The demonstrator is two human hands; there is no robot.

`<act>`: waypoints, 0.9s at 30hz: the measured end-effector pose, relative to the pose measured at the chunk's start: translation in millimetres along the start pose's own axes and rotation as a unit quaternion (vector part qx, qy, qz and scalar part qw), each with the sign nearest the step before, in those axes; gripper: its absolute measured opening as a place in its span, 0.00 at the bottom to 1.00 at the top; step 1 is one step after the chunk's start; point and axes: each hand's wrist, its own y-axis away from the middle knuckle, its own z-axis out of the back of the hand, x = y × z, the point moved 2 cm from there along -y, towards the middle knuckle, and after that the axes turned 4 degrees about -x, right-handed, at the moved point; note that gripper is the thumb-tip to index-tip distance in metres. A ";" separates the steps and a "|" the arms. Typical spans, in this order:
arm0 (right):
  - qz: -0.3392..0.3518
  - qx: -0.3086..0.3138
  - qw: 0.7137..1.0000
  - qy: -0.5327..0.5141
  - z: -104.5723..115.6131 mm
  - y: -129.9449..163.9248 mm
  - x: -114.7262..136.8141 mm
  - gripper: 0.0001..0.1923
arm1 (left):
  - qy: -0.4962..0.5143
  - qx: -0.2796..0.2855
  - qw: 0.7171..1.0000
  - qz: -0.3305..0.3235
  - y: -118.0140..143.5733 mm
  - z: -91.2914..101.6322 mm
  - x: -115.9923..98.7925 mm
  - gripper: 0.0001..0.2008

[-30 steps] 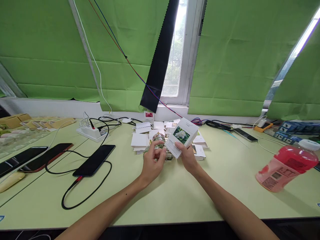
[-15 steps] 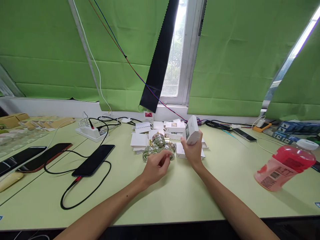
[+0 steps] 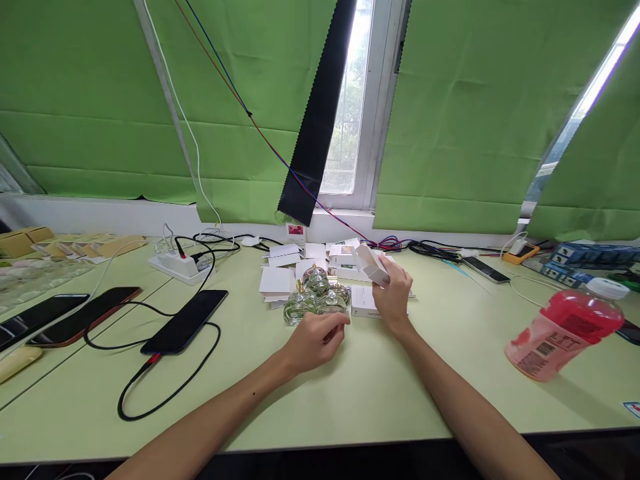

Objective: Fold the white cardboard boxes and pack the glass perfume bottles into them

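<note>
the right hand [image 3: 393, 293] grips a small white box [image 3: 373, 265] above the pale green table [image 3: 350, 393]; the left hand [image 3: 316, 339], loosely curled, empty, rests beside glass bottles [image 3: 313, 300]; green blinds [image 3: 100, 100] behind

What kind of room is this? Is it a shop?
Probably a packing workroom, not a shop: small white boxes and glass perfume bottles crowd a long table, phones charge, and green cloth covers the windows.

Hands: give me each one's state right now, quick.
Left hand: loosely curled beside the round glass perfume bottles; whether it holds anything cannot be told.
Right hand: holding a small white cardboard box.
</note>
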 end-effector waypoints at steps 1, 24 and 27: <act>0.011 0.000 1.000 0.023 0.1 0.0 -0.8 0.32 | 0.001 0.002 1.000 -0.003 -0.3 0.3 -0.4 0.13; 0.024 -0.014 0.991 0.132 3.7 -1.1 -0.7 0.29 | -0.029 0.012 0.997 -0.065 -1.1 0.6 -3.4 0.11; 0.015 -0.036 0.995 0.093 4.9 -5.3 -0.5 0.25 | -0.036 0.014 0.997 -0.068 -1.6 1.1 -4.2 0.11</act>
